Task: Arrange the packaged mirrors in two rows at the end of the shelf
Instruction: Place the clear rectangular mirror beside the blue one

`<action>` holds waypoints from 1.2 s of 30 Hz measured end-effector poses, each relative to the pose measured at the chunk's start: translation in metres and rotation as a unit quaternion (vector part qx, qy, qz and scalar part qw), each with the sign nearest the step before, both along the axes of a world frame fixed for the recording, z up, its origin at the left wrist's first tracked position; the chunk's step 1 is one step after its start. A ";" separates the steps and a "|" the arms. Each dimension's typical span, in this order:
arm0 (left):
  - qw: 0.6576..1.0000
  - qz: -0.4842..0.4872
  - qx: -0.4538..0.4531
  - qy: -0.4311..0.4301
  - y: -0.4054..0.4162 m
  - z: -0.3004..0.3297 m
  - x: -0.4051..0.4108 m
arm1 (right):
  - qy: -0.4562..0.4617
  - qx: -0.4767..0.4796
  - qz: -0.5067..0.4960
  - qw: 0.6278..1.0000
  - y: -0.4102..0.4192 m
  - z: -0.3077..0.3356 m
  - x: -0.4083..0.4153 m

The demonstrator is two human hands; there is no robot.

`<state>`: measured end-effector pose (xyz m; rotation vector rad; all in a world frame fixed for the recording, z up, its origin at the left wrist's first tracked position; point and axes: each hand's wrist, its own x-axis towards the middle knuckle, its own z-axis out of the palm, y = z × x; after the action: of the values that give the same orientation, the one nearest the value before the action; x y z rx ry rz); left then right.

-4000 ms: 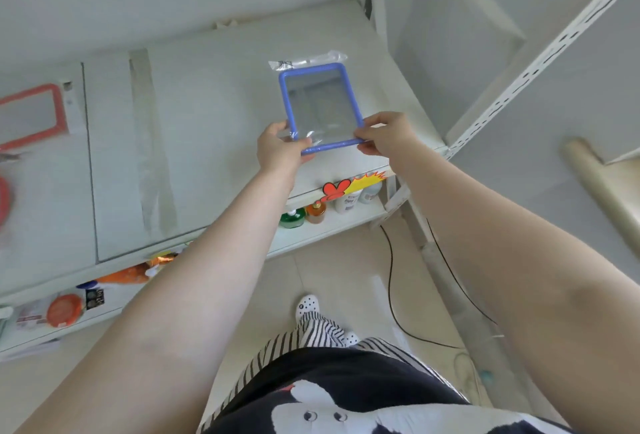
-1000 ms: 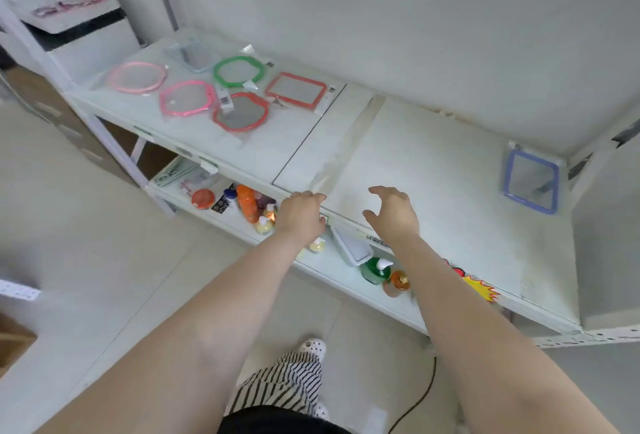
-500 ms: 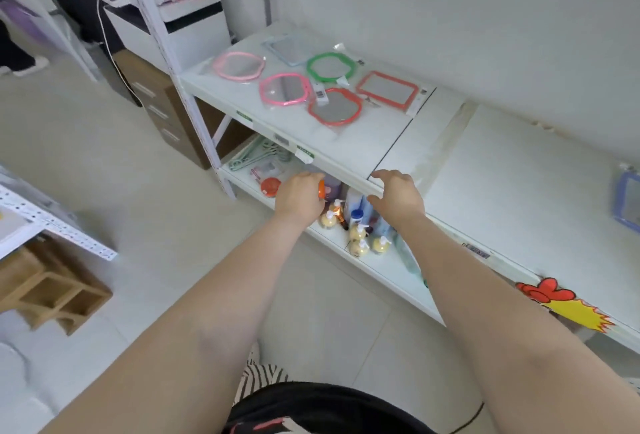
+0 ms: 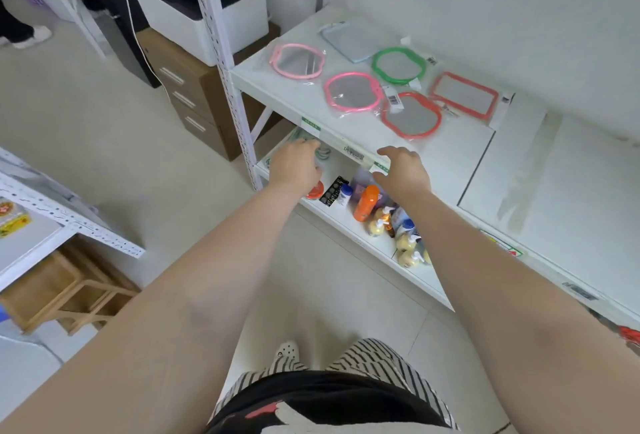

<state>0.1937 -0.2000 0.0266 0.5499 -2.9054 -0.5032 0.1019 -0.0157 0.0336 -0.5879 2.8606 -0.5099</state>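
Several packaged mirrors lie flat at the left end of the white shelf [image 4: 450, 163]: a pale pink one [image 4: 298, 61], a bright pink one [image 4: 353, 92], a red rounded one [image 4: 411, 115], a green one [image 4: 398, 65], a red rectangular one [image 4: 464, 94] and a light blue one [image 4: 353, 40] at the back. My left hand [image 4: 294, 166] hovers in front of the shelf's front edge, holding nothing, fingers loosely curled. My right hand [image 4: 403, 170] is over the front edge with its fingers spread, a short way before the red rounded mirror.
A lower shelf [image 4: 346, 222] holds bottles, including an orange one [image 4: 365, 203], and small goods. A shelf upright [image 4: 225, 69] stands at the left end, with brown drawers [image 4: 194, 101] and a white box [image 4: 194, 14] behind it. Another rack [image 4: 52, 215] is at my left.
My view and both empty hands have moved left along the shelf, from the blue mirror laid at the right end toward the group of mirrors. The blue mirror is now out of view.
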 end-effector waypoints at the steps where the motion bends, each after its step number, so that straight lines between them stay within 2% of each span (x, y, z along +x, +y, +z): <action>1: 1.000 -0.002 0.003 0.001 -0.006 -0.002 -0.006 | 0.001 0.008 0.003 1.000 -0.008 0.000 -0.007; 14: 1.000 0.003 -0.004 -0.026 -0.090 0.001 -0.141 | 0.029 0.018 0.043 0.998 -0.110 0.008 -0.157; 22: 0.999 -0.015 0.012 -0.029 -0.127 0.002 -0.222 | 0.013 0.029 0.016 0.999 -0.150 0.008 -0.243; 27: 0.997 -0.053 0.008 -0.058 -0.153 -0.003 -0.282 | 0.010 0.041 -0.019 0.999 -0.171 0.000 -0.288; 33: 0.992 -0.078 0.056 -0.078 -0.173 -0.009 -0.346 | 0.006 0.044 -0.084 0.995 -0.196 -0.002 -0.339; 36: 0.987 -0.067 0.122 -0.080 -0.173 -0.017 -0.368 | 0.003 0.035 -0.093 0.995 -0.206 -0.004 -0.362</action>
<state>-0.1746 -0.3729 0.0099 0.4431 -3.0677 -0.8817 -0.2604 -0.2215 0.0298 -0.3133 2.9416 -0.4342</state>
